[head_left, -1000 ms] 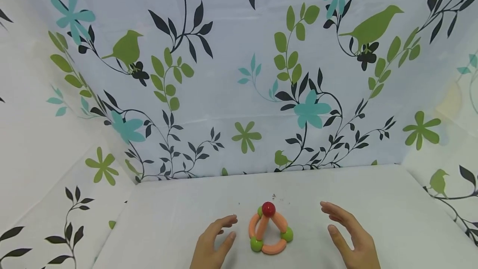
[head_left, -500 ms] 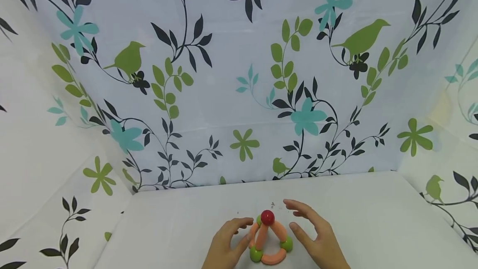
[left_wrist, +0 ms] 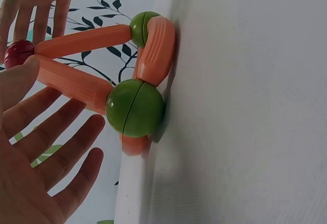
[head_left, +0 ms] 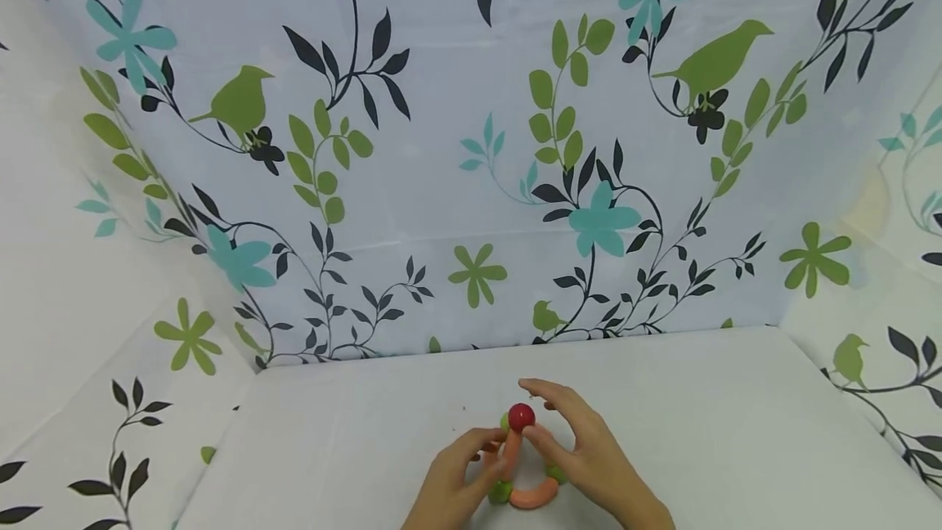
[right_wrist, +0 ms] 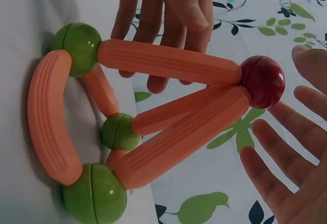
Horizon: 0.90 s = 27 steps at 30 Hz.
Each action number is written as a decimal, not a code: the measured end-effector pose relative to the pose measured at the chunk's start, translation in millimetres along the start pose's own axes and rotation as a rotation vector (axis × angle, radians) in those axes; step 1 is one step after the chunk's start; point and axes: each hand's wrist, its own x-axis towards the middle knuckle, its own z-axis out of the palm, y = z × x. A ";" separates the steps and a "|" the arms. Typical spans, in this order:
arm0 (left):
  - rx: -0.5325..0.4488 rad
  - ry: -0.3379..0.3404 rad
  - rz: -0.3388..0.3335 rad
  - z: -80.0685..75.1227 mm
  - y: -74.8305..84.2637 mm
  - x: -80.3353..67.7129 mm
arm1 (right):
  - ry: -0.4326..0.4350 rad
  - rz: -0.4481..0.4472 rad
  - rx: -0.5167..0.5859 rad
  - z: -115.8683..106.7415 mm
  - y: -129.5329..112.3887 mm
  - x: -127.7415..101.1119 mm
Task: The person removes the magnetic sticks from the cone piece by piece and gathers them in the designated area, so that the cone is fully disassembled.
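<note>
Though already joined up at every corner, not yet gripped or lifted: pyramid toy (head_left: 524, 464) standing on its base near the front middle of the white table (head_left: 736, 432). Built of ribbed orange rods (right_wrist: 168, 60) meeting in green balls (left_wrist: 135, 106) at the bottom corners and in one red ball (head_left: 521, 416) at the peak, with curved orange pieces forming the base ring flat against the tabletop. No loose piece anywhere in view, so, as a judgement, assembly done and only the taking hold left. Flanked closely on both sides. To its left, left hand (head_left: 449, 485) with fingers (left_wrist: 61, 147) straight and spread, lying just beside one slanting rod and curling round nothing, thumb up near the red ball. To its right, right hand (head_left: 581, 448) arched over the peak, fingers (right_wrist: 286, 152) likewise relaxed and parted, tips very near the red ball. Possibly touching it with the thumb in the head view, though too small there to say for certain; seen apart from it by a narrow gap in the right wrist view. Neither hand pinching or clasping a rod. Beyond the table, on three sides, pale curtain (head_left: 471, 145) printed with green birds, teal flowers and black leafy stems.
</note>
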 end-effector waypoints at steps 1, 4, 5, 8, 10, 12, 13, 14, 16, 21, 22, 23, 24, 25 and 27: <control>-0.010 0.001 0.006 -0.2 0.7 -0.1 | -0.001 -0.021 0.001 0.9 -1.2 2.1; -0.026 0.001 0.013 -0.7 3.6 1.8 | -0.001 -0.073 0.009 3.2 -4.1 8.0; -0.036 -0.001 0.016 -0.9 4.4 2.8 | -0.002 -0.087 0.011 3.7 -4.7 9.5; -0.075 -0.019 0.003 -1.5 7.3 5.5 | 0.000 -0.114 -0.001 5.4 -6.1 11.2; -0.101 -0.027 -0.002 -1.9 8.5 6.3 | -0.004 -0.118 -0.013 6.6 -7.6 10.7; -0.111 -0.030 -0.012 -2.1 9.7 6.9 | -0.004 -0.124 -0.027 7.8 -9.1 9.9; -0.111 -0.027 -0.015 -1.7 10.2 8.7 | -0.008 -0.121 -0.029 7.4 -8.9 10.0; -0.109 -0.024 -0.020 -1.2 10.7 10.5 | -0.011 -0.117 -0.035 7.0 -8.7 10.0; -0.109 -0.018 -0.028 -0.1 11.0 13.7 | -0.021 -0.101 -0.053 5.9 -8.2 9.2; -0.134 -0.022 -0.036 2.7 8.6 16.5 | -0.054 -0.088 -0.095 3.6 -7.8 6.2; -0.137 -0.025 -0.036 3.6 8.1 15.9 | -0.059 -0.089 -0.101 3.4 -7.6 5.2; -0.141 -0.027 -0.033 4.2 7.9 15.4 | -0.061 -0.089 -0.104 3.3 -7.4 4.9; -0.140 -0.026 -0.026 4.6 7.8 14.8 | -0.064 -0.084 -0.109 3.3 -7.3 4.8; -0.132 -0.022 -0.017 4.8 7.8 14.5 | -0.066 -0.083 -0.113 3.1 -7.2 5.0; -0.114 -0.009 0.000 5.3 8.1 14.3 | -0.065 -0.082 -0.123 2.7 -6.8 5.3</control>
